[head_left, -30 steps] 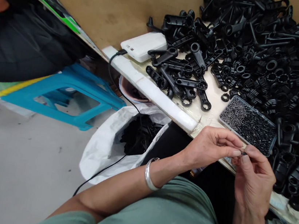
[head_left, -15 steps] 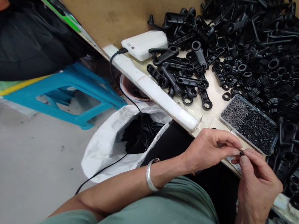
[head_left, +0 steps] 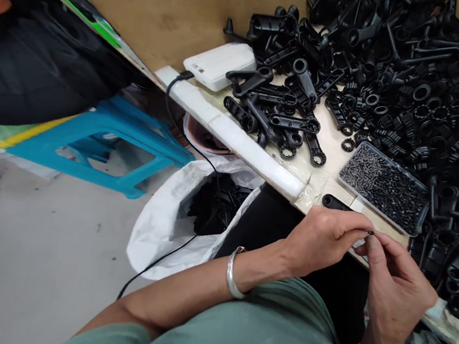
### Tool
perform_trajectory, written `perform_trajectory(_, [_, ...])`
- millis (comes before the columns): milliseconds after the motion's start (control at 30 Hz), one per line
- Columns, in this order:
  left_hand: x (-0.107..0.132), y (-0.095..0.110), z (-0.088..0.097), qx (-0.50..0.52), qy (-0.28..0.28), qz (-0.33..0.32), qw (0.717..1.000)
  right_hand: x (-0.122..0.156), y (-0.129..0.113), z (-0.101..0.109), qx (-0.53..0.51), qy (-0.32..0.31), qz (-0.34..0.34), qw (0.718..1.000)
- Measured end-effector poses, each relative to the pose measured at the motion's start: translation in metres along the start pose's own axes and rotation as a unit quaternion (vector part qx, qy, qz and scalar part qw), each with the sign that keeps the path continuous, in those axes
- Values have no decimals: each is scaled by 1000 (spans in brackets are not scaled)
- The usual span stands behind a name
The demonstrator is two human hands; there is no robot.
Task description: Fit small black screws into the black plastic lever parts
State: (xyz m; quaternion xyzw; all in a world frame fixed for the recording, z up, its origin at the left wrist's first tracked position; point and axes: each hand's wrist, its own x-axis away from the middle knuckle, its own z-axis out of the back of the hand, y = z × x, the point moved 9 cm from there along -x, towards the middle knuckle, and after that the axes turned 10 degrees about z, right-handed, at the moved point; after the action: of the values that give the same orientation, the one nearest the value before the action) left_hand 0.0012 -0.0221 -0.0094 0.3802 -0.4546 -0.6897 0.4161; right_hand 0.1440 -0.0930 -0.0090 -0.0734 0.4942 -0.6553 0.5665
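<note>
My left hand [head_left: 326, 241] and my right hand [head_left: 399, 279] meet fingertip to fingertip above the table's front edge. Both are closed in a pinch around a tiny dark part [head_left: 369, 233], mostly covered by the fingers and too small to name. Just behind my left hand lies a black plastic arm-shaped piece [head_left: 334, 202], partly hidden by the hand. Beyond my fingers sits a clear shallow box [head_left: 384, 186] holding many tiny pieces, grey on the left and black on the right.
Black plastic parts [head_left: 396, 64] are heaped across the table. A white power bank [head_left: 220, 65] with a black cable [head_left: 167, 96] lies near the padded edge [head_left: 253, 147]. Below are an open white sack [head_left: 150, 229] and a blue stool [head_left: 127, 175]. Another person's dark clothing [head_left: 45, 57] shows at left.
My left hand has shifted slightly down, uncovering more of the black arm-shaped piece behind it. Both hands keep pinching at the same spot.
</note>
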Motion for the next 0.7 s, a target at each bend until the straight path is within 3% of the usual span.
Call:
perform_trajectory(200, [7,8,-5,-61,2,-67,996,0,1,-2,36,-33,13,999])
perform_trajectory(433, [24,-7,-6,-76,-17,-59,995,5,-1,-9,43,-59,13,997])
perform_trajectory(567, [36,6,17,-109,49,-161,980,11,12,-5,39,-60,-20,997])
perform_trajectory(700, [29,16,30,-251,121,-227,933,10,23,5,73,-38,-20,996])
